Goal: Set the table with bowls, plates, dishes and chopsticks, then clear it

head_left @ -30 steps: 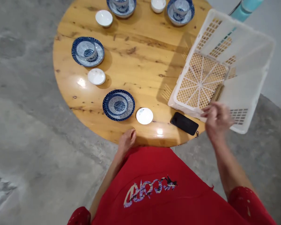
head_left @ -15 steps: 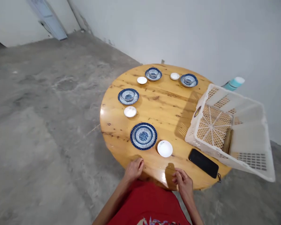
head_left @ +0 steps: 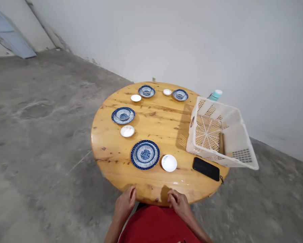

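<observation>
My left hand (head_left: 126,201) rests by the near edge of the round wooden table (head_left: 163,125), its fingers curled in and nothing showing in them. Also at that edge is my right hand (head_left: 179,202), loosely closed, with no object visible in it. Just beyond the hands lies a blue-and-white plate (head_left: 134,160) with a patterned bowl (head_left: 145,154) on it. Beside that plate stands a small white bowl (head_left: 169,163), apart from both hands.
Three more plate-and-bowl settings (head_left: 123,115) (head_left: 146,91) (head_left: 180,95) and small white dishes (head_left: 127,131) (head_left: 135,98) (head_left: 167,92) ring the table. A white plastic crate (head_left: 195,148) holding wooden sticks (head_left: 221,143), a black phone (head_left: 206,168) and a teal bottle (head_left: 215,95) are at right.
The view has swung right, so the table appears further left. My right hand's fingers are more curled, and both hands sit closer to the table's edge. The dishes have stayed put.
</observation>
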`<state>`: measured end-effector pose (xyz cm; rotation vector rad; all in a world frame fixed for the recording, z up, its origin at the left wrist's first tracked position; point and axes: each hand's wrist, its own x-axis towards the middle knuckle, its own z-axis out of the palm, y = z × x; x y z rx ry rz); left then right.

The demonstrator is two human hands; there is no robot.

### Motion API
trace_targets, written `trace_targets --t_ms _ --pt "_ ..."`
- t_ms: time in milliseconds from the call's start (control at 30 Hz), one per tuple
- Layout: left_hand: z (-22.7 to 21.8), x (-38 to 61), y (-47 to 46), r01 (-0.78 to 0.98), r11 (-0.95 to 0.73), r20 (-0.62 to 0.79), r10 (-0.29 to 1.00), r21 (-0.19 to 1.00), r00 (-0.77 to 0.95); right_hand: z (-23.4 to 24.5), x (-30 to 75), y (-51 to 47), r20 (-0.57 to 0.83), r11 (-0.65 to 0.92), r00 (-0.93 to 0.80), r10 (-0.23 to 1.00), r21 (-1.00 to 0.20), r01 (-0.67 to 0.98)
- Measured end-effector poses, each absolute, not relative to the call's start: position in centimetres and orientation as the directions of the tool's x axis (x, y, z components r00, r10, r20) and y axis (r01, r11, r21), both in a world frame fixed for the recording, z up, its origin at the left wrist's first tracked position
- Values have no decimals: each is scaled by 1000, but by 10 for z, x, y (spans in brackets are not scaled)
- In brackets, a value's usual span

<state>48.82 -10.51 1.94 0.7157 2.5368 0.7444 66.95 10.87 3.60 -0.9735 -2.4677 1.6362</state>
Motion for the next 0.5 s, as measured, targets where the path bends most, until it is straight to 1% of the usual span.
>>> trace_targets --t_ms 67,133,267,333,400,500 --pt "20 499 -104 333 732 -212 543 595 -813 43 666 121 -238 433 -844 480 -773 464" --pt "22 511 -98 331 727 -209 542 601 -814 49 666 137 -196 512 -845 498 -719 469" --pt "25 533 -85 405 709 -211 609 578 -765 46 677 160 -188 459 -804 564 -738 494" --pt "27 540 -81 426 706 -203 620 567 -758 38 686 164 -196 428 -790 581 -753 501" --pt "30 546 -83 417 711 -194 607 566 -771 29 693 163 -208 418 -794 572 -758 500" --pt "36 556 -94 379 733 -192 563 566 -804 20 694 155 -232 424 -822 521 -765 485"
